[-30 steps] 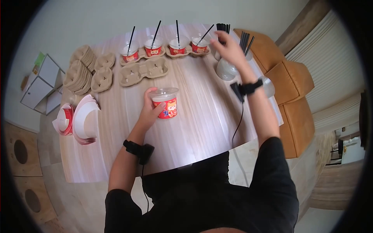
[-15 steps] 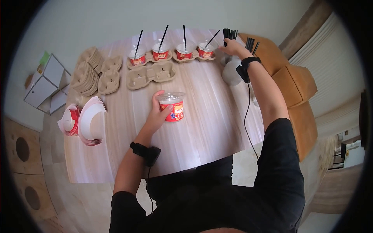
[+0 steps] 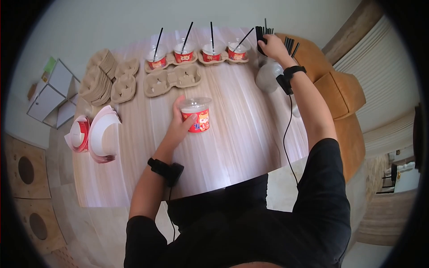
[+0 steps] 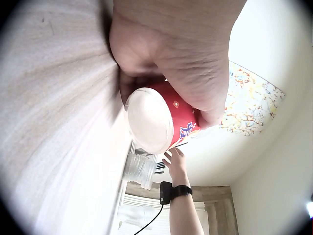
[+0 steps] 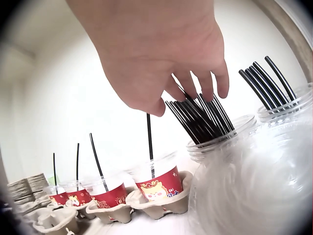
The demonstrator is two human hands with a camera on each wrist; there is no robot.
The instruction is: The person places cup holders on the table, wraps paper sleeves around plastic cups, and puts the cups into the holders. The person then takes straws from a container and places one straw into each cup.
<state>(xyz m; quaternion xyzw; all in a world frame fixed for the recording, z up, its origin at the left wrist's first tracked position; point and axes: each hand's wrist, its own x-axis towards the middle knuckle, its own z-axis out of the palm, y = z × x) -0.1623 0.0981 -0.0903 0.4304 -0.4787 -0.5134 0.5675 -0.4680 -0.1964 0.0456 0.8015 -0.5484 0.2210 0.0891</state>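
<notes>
My left hand (image 3: 179, 124) grips a clear lidded cup with a red printed sleeve (image 3: 201, 122) over the middle of the table. In the left wrist view the cup's pale base (image 4: 150, 120) shows, with fingers and thumb wrapped round its side. At the back right, my right hand (image 3: 273, 47) is at a bundle of black straws (image 5: 198, 120) standing in a clear container. Its fingertips are bent down over the straw tops and pinch one straw (image 3: 265, 22), which rises above the others in the head view.
Several red-sleeved cups with straws (image 3: 183, 52) stand in pulp carriers along the back. An unfilled carrier (image 3: 172, 81) lies before them. Stacked carriers (image 3: 96, 82) and paper sleeves (image 3: 103, 136) are at left. Clear stacked plastic (image 3: 269, 77) and more straws (image 5: 269, 83) sit by the right hand.
My right hand has reached back to the straw bundle, and one straw now sticks up above the rest. The left hand keeps hold of the cup in about the same place.
</notes>
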